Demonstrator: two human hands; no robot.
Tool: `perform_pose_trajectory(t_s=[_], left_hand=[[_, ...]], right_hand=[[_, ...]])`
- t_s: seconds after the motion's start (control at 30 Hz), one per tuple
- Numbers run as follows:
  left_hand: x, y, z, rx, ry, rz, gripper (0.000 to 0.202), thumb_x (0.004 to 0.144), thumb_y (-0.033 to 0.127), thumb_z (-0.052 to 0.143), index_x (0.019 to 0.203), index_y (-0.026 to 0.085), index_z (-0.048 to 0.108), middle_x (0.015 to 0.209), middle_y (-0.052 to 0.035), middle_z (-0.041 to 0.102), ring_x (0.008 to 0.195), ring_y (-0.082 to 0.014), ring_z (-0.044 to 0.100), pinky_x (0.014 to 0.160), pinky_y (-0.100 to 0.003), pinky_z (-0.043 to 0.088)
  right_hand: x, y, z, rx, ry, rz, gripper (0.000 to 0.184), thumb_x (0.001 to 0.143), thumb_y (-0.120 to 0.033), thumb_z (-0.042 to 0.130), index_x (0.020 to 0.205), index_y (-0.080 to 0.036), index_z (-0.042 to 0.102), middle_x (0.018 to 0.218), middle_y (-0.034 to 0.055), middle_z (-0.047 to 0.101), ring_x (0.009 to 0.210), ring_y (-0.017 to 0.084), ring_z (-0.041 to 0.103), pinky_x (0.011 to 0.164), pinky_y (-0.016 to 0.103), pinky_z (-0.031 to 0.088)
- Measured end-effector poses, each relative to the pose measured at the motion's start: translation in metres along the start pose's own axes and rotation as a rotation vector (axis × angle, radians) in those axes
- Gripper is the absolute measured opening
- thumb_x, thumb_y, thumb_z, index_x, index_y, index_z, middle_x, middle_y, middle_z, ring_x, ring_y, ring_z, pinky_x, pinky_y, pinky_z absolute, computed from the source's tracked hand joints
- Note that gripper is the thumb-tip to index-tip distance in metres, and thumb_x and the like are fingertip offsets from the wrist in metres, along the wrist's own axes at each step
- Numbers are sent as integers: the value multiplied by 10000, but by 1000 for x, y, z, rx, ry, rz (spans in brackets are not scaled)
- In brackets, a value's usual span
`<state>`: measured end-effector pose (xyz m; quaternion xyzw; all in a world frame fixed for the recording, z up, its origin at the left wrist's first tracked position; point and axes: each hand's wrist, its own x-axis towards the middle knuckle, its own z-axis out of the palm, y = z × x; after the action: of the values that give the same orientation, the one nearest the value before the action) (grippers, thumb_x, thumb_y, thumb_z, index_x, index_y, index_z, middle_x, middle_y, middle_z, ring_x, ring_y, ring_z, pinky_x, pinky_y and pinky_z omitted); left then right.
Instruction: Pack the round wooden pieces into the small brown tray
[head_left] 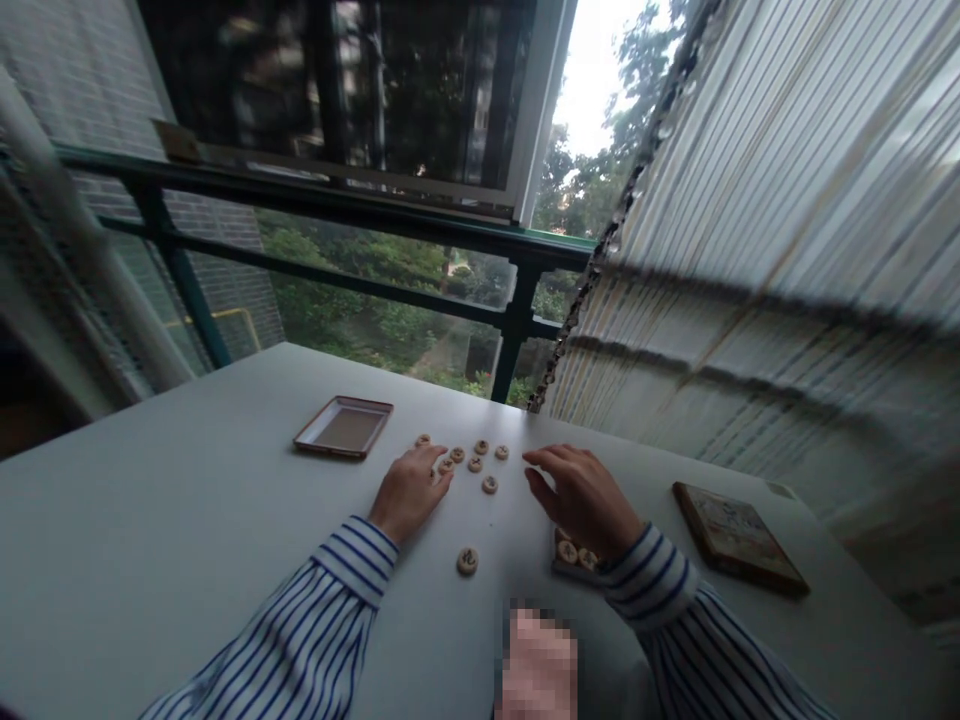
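Observation:
Round wooden Chinese chess pieces with dark characters lie in a loose group on the white table; one chess piece (490, 485) sits at the group's near edge. My left hand (412, 488) rests at the left side of the group, thumb and fingers apart beside a chess piece (446, 466), none gripped. A larger-looking chess piece (467, 561) lies alone, closer to me. My right hand (581, 495) is to the right of the group, thumb and fingers apart with nothing between them. Beneath its wrist is a small box (559, 568) holding several pieces, partly hidden by the hand and sleeve.
An open shallow tray (365, 455) lies at the left back of the white table (187, 520). To the right is a flat box or lid with a printed top (739, 530). Beyond the table stand a green railing (360, 285) and a striped curtain (720, 220).

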<state>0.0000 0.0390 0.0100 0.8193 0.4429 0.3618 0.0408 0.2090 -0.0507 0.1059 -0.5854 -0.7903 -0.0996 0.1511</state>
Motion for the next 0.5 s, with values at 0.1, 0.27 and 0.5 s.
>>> perform_pose_trajectory(t_s=[0.1,0.27,0.5], left_hand=[[-1,0,3,16,-16,-2,284,736,220,523,1010,148,546,983,-86,614,929,-215,546,817,-347,432],[-2,0,6,39,-20,0,274,736,229,528,1003,171,543,975,-67,611,915,-216,534,799,-350,419],[0,1,9,34,-33,-11,260,749,247,518,990,158,555,955,-77,609,932,-213,515,837,-349,393]], right_hand=[[10,-12,15,20,-47,-1,231,837,-269,416,994,-217,578,904,44,632,860,156,551,728,276,357],[14,-25,42,74,-63,-3,217,845,-264,405,957,-222,586,910,41,624,867,149,543,724,264,344],[9,-26,58,113,-20,-15,216,847,-250,402,963,-212,580,955,57,616,901,164,521,770,282,329]])
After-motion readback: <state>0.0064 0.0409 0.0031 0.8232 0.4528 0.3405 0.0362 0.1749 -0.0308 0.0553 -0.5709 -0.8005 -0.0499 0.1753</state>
